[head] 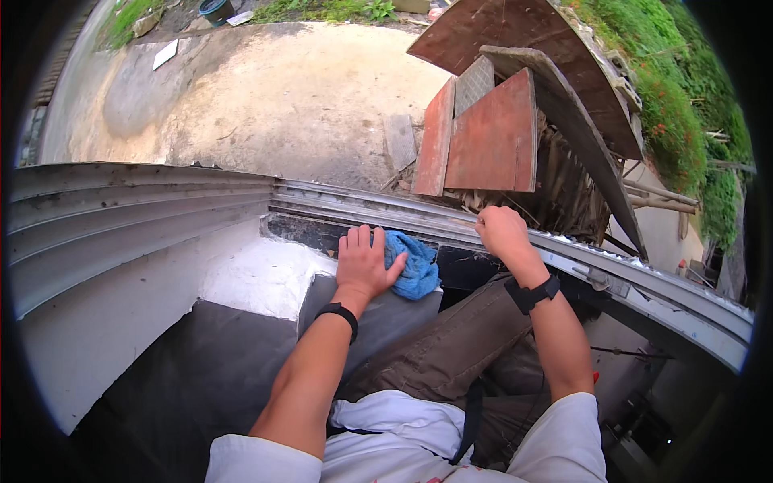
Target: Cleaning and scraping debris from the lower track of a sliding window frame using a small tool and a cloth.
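Note:
My left hand (365, 261) lies flat, palm down, on the dark sill at the inner side of a window frame. A crumpled blue cloth (413, 265) sits against it, between thumb and forefinger and partly behind the thumb. Further right, my right hand (505, 232) is curled at the metal window track (386, 208), knuckles up. Its fingertips pinch what looks like a thin tan stick (464, 222) lying along the track; the rest of it is hidden by the fingers. Both wrists wear black bands.
Beneath my left forearm is a grey block-like ledge (374, 320), beside white rough plaster (266, 271). A ridged frame side (139, 205) rises at left. A metal latch (595, 278) sits on the frame at right. Outside, red boards (492, 136) lean over piled wood by a concrete yard (290, 90).

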`<state>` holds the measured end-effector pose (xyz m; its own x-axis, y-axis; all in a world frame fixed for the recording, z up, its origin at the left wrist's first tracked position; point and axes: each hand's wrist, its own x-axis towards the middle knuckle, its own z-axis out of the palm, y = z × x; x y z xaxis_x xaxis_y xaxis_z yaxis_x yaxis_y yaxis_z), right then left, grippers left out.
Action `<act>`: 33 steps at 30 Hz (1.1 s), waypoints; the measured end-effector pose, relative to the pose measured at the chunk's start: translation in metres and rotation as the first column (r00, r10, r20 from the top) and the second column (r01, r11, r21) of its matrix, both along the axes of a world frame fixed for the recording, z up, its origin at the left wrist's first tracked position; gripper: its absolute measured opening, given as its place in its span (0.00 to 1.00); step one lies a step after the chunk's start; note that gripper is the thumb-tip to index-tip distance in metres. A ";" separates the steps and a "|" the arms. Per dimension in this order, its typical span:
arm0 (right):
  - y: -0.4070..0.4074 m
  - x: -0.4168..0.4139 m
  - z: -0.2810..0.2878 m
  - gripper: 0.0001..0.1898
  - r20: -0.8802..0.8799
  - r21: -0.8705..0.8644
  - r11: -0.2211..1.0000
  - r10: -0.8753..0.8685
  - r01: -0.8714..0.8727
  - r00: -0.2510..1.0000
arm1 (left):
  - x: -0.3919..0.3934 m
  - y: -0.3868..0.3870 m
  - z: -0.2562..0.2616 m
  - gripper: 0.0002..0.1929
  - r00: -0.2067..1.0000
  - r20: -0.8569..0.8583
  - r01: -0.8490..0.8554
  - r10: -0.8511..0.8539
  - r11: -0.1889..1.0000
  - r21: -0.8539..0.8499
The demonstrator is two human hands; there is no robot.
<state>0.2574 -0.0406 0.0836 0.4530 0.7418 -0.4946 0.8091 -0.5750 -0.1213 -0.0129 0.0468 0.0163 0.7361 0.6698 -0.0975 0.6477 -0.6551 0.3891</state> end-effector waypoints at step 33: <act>0.029 -0.029 -0.056 0.08 -0.101 0.149 0.977 0.166 -0.150 0.981 | 0.002 0.001 -0.002 0.30 1.000 -0.007 0.015 -0.015 1.000 0.010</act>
<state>0.2286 -0.0111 0.0272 0.2721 0.8648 -0.4220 0.8648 -0.4121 -0.2869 -0.0106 0.0474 0.0146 0.7455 0.6595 -0.0958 0.6402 -0.6688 0.3780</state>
